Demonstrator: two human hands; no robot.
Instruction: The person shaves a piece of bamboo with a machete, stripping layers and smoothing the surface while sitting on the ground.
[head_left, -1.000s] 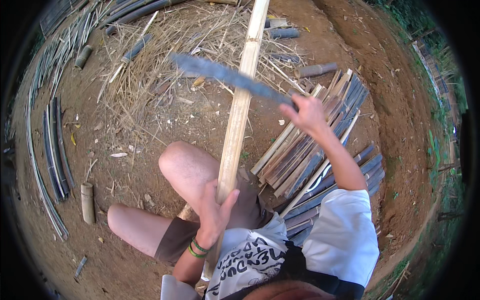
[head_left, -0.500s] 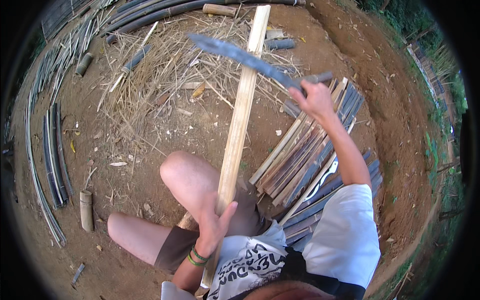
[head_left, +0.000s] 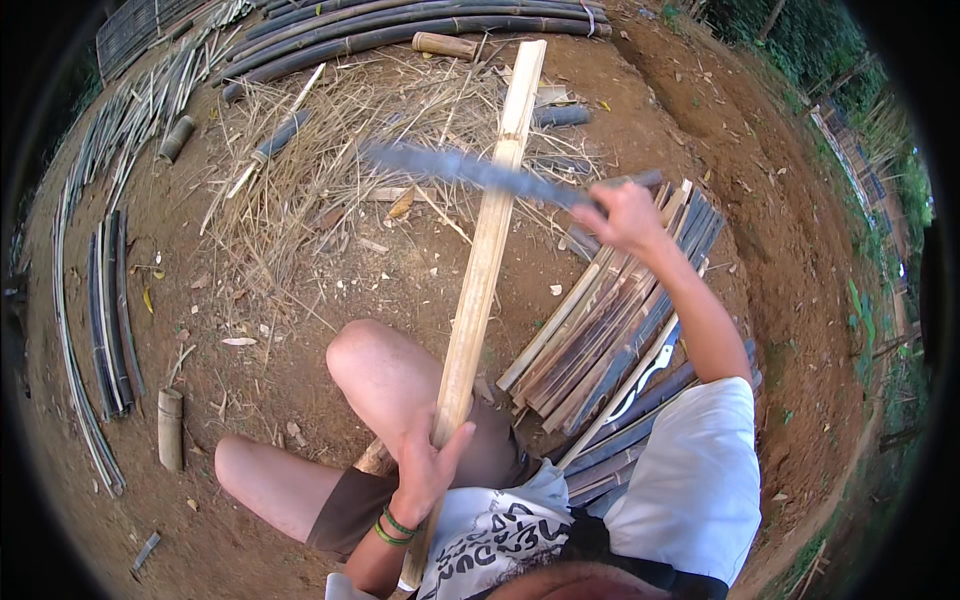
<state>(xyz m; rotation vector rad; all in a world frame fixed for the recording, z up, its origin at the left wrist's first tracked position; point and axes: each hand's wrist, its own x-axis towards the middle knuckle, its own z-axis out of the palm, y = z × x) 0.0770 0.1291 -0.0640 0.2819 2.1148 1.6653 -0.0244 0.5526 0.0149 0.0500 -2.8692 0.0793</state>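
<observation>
A long pale split bamboo strip [head_left: 477, 290] slants up from my lap, its far end pointing away from me. My left hand [head_left: 428, 458] is wrapped round its near part, beside my bent knee. In my right hand [head_left: 622, 216] is the handle of a machete [head_left: 450, 166]. Its long dark blade, blurred by motion, lies across the strip's upper part and reaches out to the left. Whether the edge touches the bamboo I cannot tell. Below the strip's far half, dry shavings [head_left: 290, 150] cover the ground.
Close on my right lies a stack of split bamboo strips [head_left: 610, 320], with a white curved-handled tool [head_left: 640, 380] on it. Long dark bamboo poles [head_left: 400, 38] lie at the back. Short bamboo pieces [head_left: 171, 430] and thin strips [head_left: 110, 310] are on the left.
The machete has come a little nearer to me along the strip, with my right hand lower. The strip's far end appears lower in view. My left hand keeps its hold.
</observation>
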